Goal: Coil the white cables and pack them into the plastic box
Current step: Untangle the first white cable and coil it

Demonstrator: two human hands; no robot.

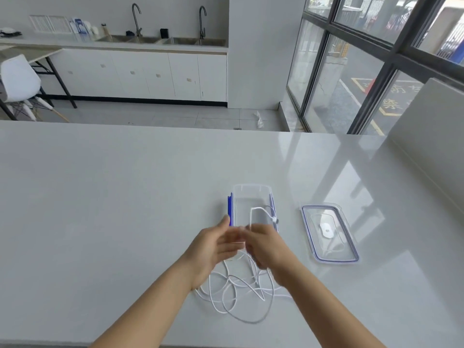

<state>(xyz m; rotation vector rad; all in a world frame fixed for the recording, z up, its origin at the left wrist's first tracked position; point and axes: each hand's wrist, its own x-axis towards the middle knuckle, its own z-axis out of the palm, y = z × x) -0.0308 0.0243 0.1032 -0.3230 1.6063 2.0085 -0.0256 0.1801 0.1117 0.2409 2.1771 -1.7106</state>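
On the counter [100, 197] before me, most of the white cable [236, 295] lies loose and tangled under my wrists; I judge coiling barely begun and nothing yet packed. Plastic box [251, 194] stands open just beyond, its lid [349, 247] apart on the right. Right hand [268, 247] pinches a raised cable loop; left hand [213, 249] fingers are blurred, grip undetermined. Box interior is partly hidden behind my hands

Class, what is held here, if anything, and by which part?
The right hand pinches the white cable near one end; the left hand is blurred, unclear.
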